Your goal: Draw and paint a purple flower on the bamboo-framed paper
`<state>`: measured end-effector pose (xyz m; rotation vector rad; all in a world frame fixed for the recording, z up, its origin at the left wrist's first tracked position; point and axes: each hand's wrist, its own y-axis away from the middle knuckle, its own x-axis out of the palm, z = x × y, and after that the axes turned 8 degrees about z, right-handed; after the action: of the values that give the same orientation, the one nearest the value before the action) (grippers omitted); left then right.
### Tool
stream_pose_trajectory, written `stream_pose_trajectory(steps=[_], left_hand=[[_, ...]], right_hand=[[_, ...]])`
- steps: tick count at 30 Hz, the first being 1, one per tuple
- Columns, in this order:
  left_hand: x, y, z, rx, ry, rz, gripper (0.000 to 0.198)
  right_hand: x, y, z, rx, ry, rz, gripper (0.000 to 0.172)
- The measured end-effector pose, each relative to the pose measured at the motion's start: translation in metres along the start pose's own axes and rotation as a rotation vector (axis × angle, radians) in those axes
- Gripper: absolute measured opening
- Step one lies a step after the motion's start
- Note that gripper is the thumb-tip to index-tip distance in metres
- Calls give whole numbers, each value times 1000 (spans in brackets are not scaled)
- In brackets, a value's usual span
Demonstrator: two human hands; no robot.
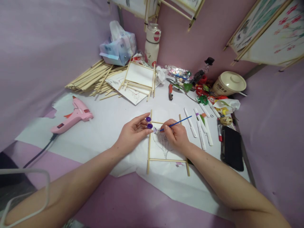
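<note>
Two small round pots of purple paint (149, 126) sit at the fingertips of my left hand (133, 128), pinched over the left stick of a frame. My right hand (177, 134) grips a thin blue paintbrush (184, 120) like a pen. Its tip meets a small purple-painted patch (155, 129) on the drawing. Under both hands lies a white sheet with line-drawn petals and a stem (165, 148), set in a frame of wooden sticks (166, 160). My right hand rests over the sheet's right side and hides part of the drawing.
A pink glue gun (73, 115) with its cord lies at left. Behind are bundled sticks (87, 77), another framed sheet (140, 74), a tissue pack (118, 47) and a bottle (152, 47). White markers (201, 135), a black phone (232, 148) and a lidded tub (229, 84) stand at right.
</note>
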<state>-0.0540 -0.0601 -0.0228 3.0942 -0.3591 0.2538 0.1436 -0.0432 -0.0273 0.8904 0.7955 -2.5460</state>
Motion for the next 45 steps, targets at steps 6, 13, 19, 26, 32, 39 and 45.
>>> stream_pose_trajectory(steps=[6, 13, 19, 26, 32, 39, 45], left_hand=[[0, -1, 1, 11, -7, 7, 60], [-1, 0, 0, 14, -17, 8, 60], [-1, -1, 1, 6, -11, 0, 60], [-1, -1, 2, 12, -10, 4, 60], [-1, -1, 2, 8, -22, -2, 60], [-1, -1, 1, 6, -44, -1, 60], [-1, 0, 0, -2, -25, 3, 61]], right_hand=[[1, 0, 0, 13, 27, -25, 25], [1, 1, 0, -7, 12, -2, 26], [1, 0, 0, 17, 51, -47, 23], [1, -1, 0, 27, 66, -27, 26], [0, 0, 0, 35, 61, -26, 24], [0, 0, 0, 13, 68, -27, 27], [0, -1, 1, 39, 72, -36, 24]])
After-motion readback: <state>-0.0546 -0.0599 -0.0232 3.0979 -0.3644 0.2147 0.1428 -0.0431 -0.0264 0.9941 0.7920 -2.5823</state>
